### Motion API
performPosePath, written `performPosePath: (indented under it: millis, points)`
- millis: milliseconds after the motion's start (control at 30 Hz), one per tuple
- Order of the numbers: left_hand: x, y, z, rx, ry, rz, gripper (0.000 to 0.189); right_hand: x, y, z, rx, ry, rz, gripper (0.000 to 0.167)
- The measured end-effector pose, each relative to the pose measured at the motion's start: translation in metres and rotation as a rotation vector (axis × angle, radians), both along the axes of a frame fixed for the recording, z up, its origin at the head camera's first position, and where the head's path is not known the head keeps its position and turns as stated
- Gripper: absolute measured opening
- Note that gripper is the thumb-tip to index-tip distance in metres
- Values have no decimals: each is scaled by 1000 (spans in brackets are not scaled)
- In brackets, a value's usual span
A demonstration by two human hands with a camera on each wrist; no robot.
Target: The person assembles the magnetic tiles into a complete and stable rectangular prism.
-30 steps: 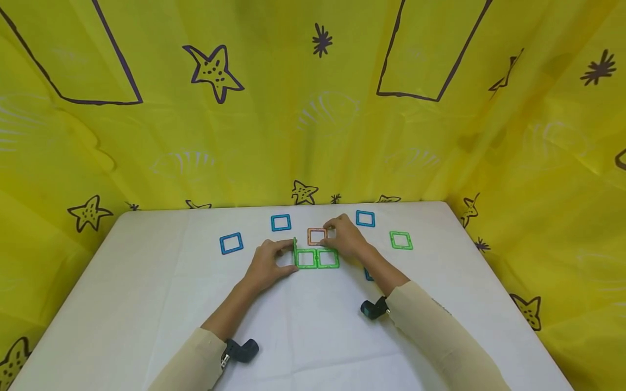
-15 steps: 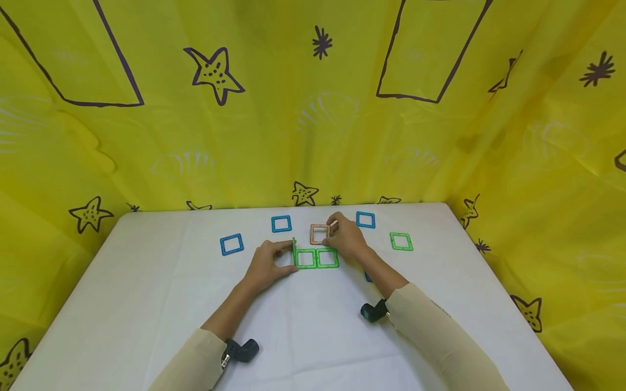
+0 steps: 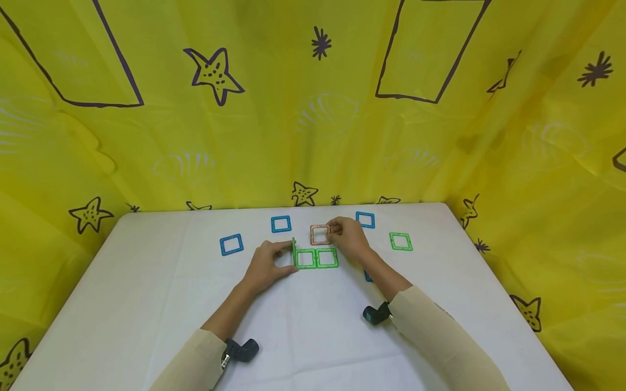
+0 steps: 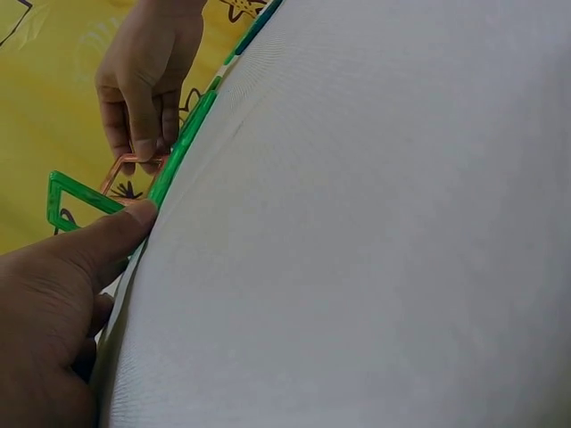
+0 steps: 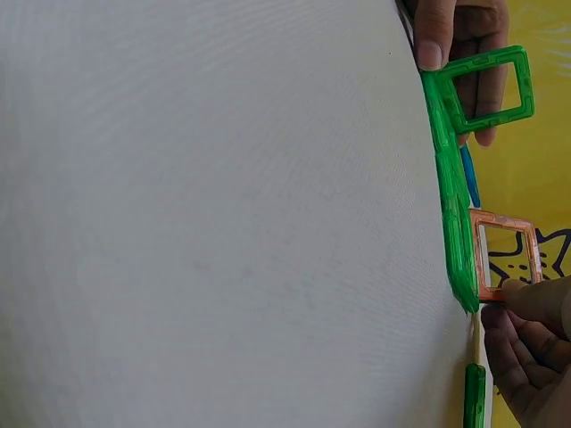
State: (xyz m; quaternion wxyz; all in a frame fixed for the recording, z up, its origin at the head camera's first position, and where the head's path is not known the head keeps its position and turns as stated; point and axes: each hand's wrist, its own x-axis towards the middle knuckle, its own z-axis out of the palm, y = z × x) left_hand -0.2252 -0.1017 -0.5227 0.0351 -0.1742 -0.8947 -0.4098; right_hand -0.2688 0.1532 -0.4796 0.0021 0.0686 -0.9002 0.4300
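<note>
Two green square magnetic tiles [image 3: 316,259] lie flat side by side on the white table. A third green magnetic tile [image 5: 525,82] stands upright at the left end of the pair. My left hand [image 3: 264,266] holds this upright tile, thumb at its near lower corner and fingers at its far side. An orange magnetic tile [image 3: 320,226] stands up along the far edge of the flat tiles. My right hand [image 3: 349,239] pinches its right side between thumb and fingers. In the right wrist view, the orange tile's lower edge meets the green row.
Loose blue tiles lie at the left [image 3: 231,244], back left [image 3: 281,216] and back right [image 3: 365,213]. Another blue tile [image 3: 369,276] is mostly covered by my right forearm. A green tile [image 3: 401,248] lies at the right. A yellow curtain [image 3: 313,136] hangs behind the table.
The orange tile has shifted slightly right and now stands more upright. My right fingers have moved a little on its right side. My left hand has stayed in place.
</note>
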Motion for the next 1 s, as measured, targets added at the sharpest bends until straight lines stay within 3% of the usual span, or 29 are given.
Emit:
performPosePath:
  millis: [233, 533, 1000]
  points:
    - [0, 0, -1, 2, 13, -3, 65, 2, 6, -1, -75, 20, -6, 20]
    - [1, 0, -2, -6, 17, -4, 65, 2, 10, -2, -88, 57, 1, 14]
    - [0, -2, -1, -18, 27, -12, 68, 19, 12, 1, -107, 105, 4, 11]
